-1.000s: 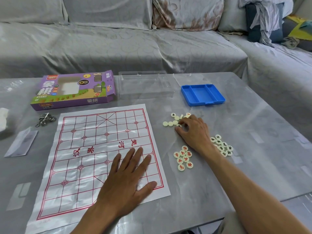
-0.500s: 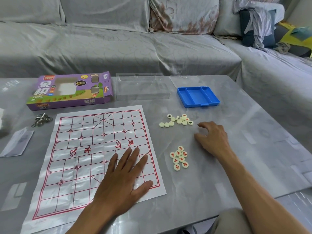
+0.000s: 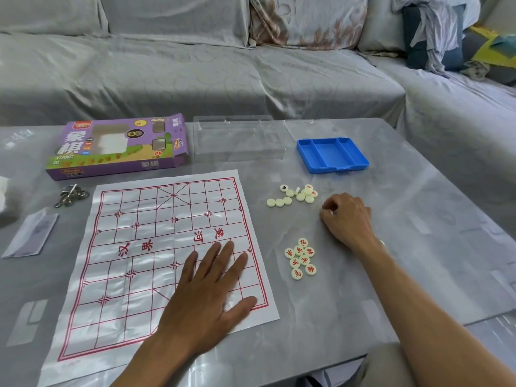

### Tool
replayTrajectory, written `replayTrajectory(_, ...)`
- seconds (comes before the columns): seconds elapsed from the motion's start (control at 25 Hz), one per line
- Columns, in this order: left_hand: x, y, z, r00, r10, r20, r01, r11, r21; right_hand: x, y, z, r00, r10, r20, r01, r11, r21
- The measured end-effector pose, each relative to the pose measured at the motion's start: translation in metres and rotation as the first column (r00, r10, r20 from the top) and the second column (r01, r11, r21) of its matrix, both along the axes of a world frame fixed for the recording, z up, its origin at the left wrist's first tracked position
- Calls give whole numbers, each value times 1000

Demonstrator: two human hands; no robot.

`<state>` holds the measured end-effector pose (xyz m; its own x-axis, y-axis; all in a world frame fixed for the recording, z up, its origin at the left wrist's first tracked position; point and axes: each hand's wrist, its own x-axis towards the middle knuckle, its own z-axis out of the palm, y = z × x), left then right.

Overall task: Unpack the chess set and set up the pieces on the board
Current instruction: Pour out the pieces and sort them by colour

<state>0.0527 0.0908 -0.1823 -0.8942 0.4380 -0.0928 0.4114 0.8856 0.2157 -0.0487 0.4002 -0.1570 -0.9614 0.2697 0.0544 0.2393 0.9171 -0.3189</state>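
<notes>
Two piece clusters (image 3: 296,194) (image 3: 301,258) beside board (image 3: 134,247); blue tray (image 3: 332,155) beyond.

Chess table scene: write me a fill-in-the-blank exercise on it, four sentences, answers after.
1. The left hand lies flat on the paper ____.
2. The empty tray beyond the pieces is coloured ____.
3. The group of pieces nearest the person shows characters in ____.
4. The purple box lies to the ____ of the clear plastic case.

Answers: board; blue; red; left
</notes>
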Motion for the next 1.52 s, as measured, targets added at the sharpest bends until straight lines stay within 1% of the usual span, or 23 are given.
replayTrajectory(0.08,0,0,0,1000,4,3,-4,1000,25,13,13,3,995,-77,65,77,997,8)
replayTrajectory(0.12,0,0,0,1000,2,4,-2,1000,25,20,20,4,990,-117,74,117,993,5)
replayTrajectory(0.2,0,-1,1,1000,-5,5,5,1000,3,29,24,4,988,-149,38,149,989,-4)
replayTrajectory(0.32,1,1,4,1000,6,10,-6,1000,12,17,6,6,997,-38,-73,37,999,-12)
replayTrajectory(0.4,1,1,3,1000,11,18,-11,1000,27,1,-11,3,995,38,-97,-41,999,-27)
replayTrajectory(0.52,0,0,3,999,5,35,-6,1000,19,-18,-22,-3,994,39,-99,-37,999,25)
replayTrajectory(0.64,-1,1,4,999,4,40,-4,1000,-12,-27,-24,-5,990,47,-135,-45,999,20)
replayTrajectory(0.76,-1,1,2,999,6,36,-6,1000,-6,-28,-26,-7,981,101,-166,-105,994,-16)
replayTrajectory(0.8,-1,0,1,999,6,34,-6,1000,-9,-25,-24,-6,978,106,-181,-117,992,-56)
replayTrajectory(0.88,0,0,3,999,1,32,0,1000,-21,-20,-18,-3,973,87,-213,-127,975,-182)
replayTrajectory(0.92,0,1,4,999,2,34,-2,1000,-22,-17,-15,-1,972,73,-225,-124,967,-221)
replayTrajectory(1.0,0,2,7,999,1,41,0,1000,-32,-15,-10,0,970,52,-236,-108,967,-231)
replayTrajectory(1.16,0,2,6,999,2,46,-1,1000,-23,-16,-4,-7,980,61,-189,-97,978,-183)
replayTrajectory(1.36,0,2,6,999,-6,44,7,999,-33,-16,-12,-4,971,206,-118,-212,976,-43)
replayTrajectory(1.44,0,2,5,999,-3,39,4,1000,-28,-11,-9,1,984,171,-54,-174,983,-55)
replayTrajectory(1.52,1,1,6,999,1,43,1,999,-35,3,4,5,995,95,40,-90,989,-115)
